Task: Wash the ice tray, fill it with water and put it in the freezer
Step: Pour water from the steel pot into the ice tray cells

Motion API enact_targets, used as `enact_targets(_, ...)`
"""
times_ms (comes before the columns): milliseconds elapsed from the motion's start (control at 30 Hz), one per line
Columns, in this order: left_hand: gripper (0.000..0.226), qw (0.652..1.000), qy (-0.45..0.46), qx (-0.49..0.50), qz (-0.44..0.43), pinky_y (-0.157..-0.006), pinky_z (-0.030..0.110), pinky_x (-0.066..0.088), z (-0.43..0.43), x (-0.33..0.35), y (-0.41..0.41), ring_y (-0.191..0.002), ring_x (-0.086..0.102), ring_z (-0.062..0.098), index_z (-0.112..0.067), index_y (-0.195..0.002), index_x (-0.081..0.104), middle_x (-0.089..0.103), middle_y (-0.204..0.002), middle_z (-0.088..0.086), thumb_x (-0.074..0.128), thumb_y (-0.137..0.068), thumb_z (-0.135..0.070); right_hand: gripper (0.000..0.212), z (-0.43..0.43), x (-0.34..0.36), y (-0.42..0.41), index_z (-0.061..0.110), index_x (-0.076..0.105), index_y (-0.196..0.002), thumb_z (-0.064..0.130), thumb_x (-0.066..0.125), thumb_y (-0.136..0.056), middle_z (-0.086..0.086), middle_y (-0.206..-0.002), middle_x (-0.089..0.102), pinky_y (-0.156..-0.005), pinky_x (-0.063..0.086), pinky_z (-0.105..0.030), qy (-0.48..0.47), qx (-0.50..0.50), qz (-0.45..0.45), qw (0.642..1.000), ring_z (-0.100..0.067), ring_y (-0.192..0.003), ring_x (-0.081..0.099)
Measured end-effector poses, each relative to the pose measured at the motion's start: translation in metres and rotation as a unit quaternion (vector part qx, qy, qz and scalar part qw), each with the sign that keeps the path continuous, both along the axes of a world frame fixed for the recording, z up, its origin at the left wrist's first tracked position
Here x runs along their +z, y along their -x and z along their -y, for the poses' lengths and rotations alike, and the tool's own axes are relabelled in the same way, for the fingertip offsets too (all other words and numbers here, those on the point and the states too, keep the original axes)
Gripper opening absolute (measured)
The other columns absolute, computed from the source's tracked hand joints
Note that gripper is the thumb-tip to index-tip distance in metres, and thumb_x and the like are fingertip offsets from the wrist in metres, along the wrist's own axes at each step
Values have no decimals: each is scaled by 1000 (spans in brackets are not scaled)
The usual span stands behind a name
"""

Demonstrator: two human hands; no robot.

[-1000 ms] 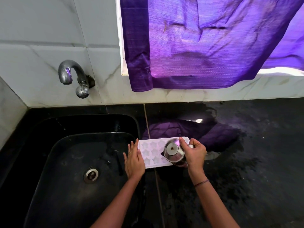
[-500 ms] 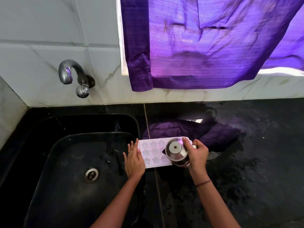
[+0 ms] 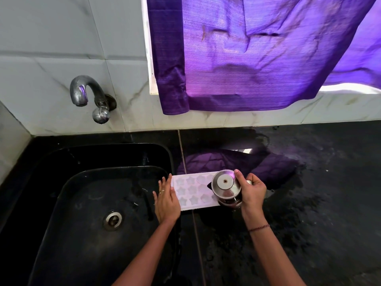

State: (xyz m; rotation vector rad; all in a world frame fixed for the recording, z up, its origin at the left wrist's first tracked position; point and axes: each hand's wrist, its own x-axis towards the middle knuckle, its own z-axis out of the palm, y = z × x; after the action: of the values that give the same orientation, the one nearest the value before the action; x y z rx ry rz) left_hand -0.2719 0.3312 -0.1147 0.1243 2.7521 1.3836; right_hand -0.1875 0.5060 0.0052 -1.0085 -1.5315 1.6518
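A white ice tray (image 3: 191,190) with star-shaped cells lies flat on the black counter just right of the sink. My left hand (image 3: 167,200) rests with straight fingers against the tray's left end. My right hand (image 3: 252,191) grips a glass jug with a steel lid (image 3: 225,185) and holds it over the tray's right end, hiding the cells beneath. The jug's black spout points left over the tray.
A black sink (image 3: 61,203) with a steel drain (image 3: 113,220) lies to the left. A steel tap (image 3: 88,96) juts from the tiled wall above it. A purple curtain (image 3: 247,52) hangs over the counter (image 3: 319,203), which looks wet.
The jug has shifted slightly right and toward me over the tray's right end. My left hand has stayed against the tray's left end.
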Motion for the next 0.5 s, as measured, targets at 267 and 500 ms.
enact_targets(267,47,1000,0,-1,-4,-119,35,0,1,1,-1,-146,11,12,-28,-147,30,25,-156,0,24,-100,-22,53,-3,-1,-4,15,30,-51,12,76,-77,2,-50,28,-43,27,-14,-80,2,21,997,-3,-43,25)
enact_targets(500,48,1000,3,0,-5,-119,34,-1,1,2,-1,-146,11,12,-29,-147,29,25,-156,0,29,-101,-16,53,-7,-3,-4,15,31,-52,16,77,-77,1,-50,29,-48,27,-24,-120,9,48,992,-10,-51,26)
